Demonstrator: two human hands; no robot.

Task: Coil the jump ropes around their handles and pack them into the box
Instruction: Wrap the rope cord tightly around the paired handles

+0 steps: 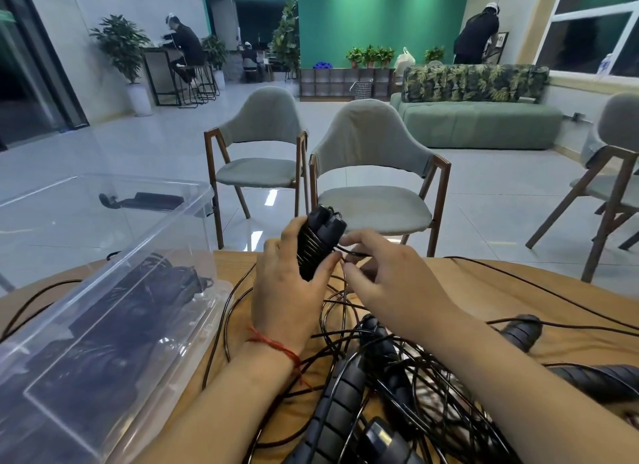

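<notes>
**Cord half-wound on a handle pair, tangle waiting**

Left hand [287, 290] grips the handle pair [320, 244] upright, fingers and thumb curled round its lower half, where turns of thin black cord [352, 253] already sit side by side. Right hand [383, 270], just beside it, pinches the free run of that cord at the fingertips, though the pinch itself is partly hidden.

Handling, as a judgement: the 2 ribbed handles look light and rigid, and their ribs should give a firm hold. The cord looks glossy, thin and springy, so turns will likely slip or uncoil if tension drops. The best hold is low on the handles, thumb over the last turn, leaving the upper part bare for winding.

Below the right wrist lies a loose tangle [397, 377] of more cords and spare handles [339, 405], crossing one another, so snags are likely when cord is drawn out.

To the left of the left forearm stands the clear box [179, 363], with dark bundles inside.

Everything rests on a wooden table [501, 290]. Beyond the hands are 2 grey chairs [373, 173], a glossy tiled floor [484, 204] and a green sofa [480, 117].
</notes>
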